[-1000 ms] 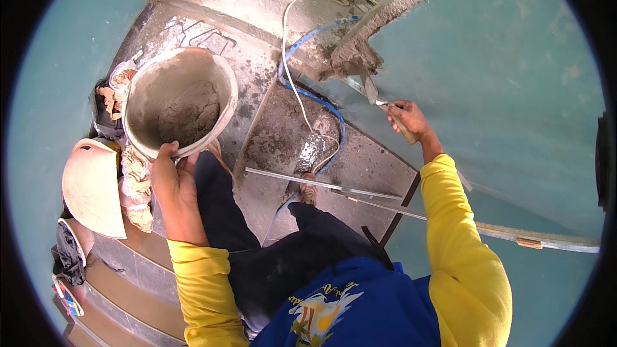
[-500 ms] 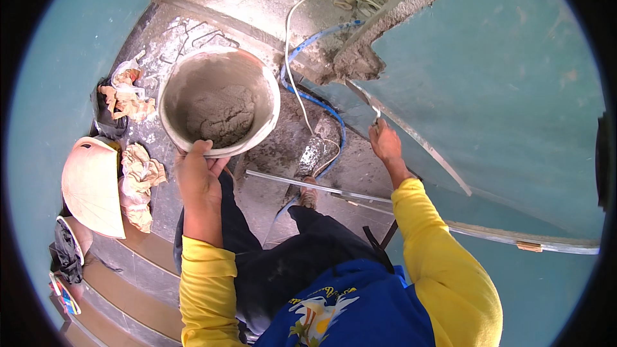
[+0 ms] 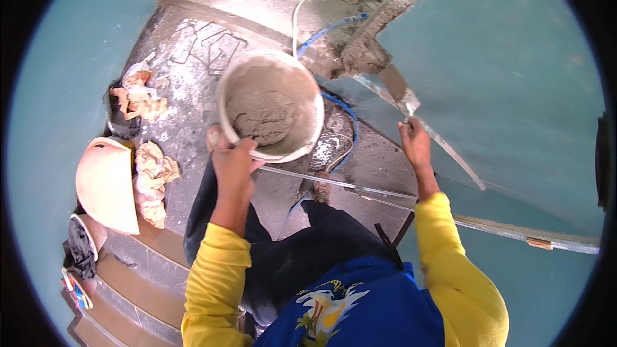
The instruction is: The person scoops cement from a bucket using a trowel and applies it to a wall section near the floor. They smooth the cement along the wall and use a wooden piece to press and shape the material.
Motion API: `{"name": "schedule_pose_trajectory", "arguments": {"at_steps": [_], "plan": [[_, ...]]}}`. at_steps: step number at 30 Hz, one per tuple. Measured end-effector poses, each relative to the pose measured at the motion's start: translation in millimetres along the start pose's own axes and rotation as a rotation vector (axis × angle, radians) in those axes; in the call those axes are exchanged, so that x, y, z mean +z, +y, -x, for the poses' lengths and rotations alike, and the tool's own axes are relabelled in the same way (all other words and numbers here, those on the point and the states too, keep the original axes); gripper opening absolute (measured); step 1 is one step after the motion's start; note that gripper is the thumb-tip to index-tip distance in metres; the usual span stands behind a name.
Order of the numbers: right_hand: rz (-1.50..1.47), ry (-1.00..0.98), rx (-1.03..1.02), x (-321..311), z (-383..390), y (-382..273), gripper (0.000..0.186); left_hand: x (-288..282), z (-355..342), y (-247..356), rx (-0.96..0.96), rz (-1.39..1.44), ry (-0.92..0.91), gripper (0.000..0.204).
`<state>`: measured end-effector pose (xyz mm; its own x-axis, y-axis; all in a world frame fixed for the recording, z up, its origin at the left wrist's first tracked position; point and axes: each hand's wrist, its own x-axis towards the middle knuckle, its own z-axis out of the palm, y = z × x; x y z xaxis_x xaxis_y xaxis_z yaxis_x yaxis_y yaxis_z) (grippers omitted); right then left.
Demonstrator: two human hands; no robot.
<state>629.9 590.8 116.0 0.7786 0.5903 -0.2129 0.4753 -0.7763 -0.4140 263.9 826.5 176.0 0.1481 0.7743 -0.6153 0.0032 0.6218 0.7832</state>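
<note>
My left hand [image 3: 232,168] grips the near rim of a round pale bucket [image 3: 317,115], thumb over the edge and fingers beneath. Grey wet mortar [image 3: 267,115] lies inside it. In my right hand [image 3: 416,144] is a trowel [image 3: 407,101], its handle mostly hidden by my fingers. The blade points up and away, bearing grey-brown mortar near its far end. It is beside the broken, rough corner [image 3: 366,58] of the teal wall, over a pale strip [image 3: 450,154] running down that wall. Whether the blade touches the wall, I cannot tell.
A blue hose [image 3: 350,115] and a white cable [image 3: 297,19] cross the dusty floor. A long metal bar [image 3: 347,186] lies across near my feet. At left are crumpled paper [image 3: 151,180], a peach-coloured curved shell [image 3: 106,183] and tiled steps [image 3: 138,283]. Bent rods [image 3: 205,45] lie beyond the bucket.
The bucket, in my left hand, has moved right, closer to the teal wall. My right hand has shifted slightly right and nearer me; the trowel's mortar-covered blade now shows more fully.
</note>
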Motion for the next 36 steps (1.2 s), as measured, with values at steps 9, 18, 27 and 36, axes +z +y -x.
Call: {"name": "schedule_pose_trajectory", "arguments": {"at_steps": [9, 18, 27, 36], "plan": [[0.369, -0.331, -0.413, -30, 68, -134, 0.041, 24, 16, -20, 0.194, -0.189, -0.204, 0.033], [0.044, -0.643, -0.385, 1, 69, -150, 0.042, 40, 31, -31, 0.374, -0.268, -0.349, 0.037], [-0.286, -0.786, -0.068, -12, 59, -114, 0.042, 29, 21, -33, -0.160, -0.066, -0.107, 0.032], [-0.268, -0.750, -0.127, -17, 64, -80, 0.039, 16, 25, -44, -0.253, -0.101, -0.107, 0.038]]}}
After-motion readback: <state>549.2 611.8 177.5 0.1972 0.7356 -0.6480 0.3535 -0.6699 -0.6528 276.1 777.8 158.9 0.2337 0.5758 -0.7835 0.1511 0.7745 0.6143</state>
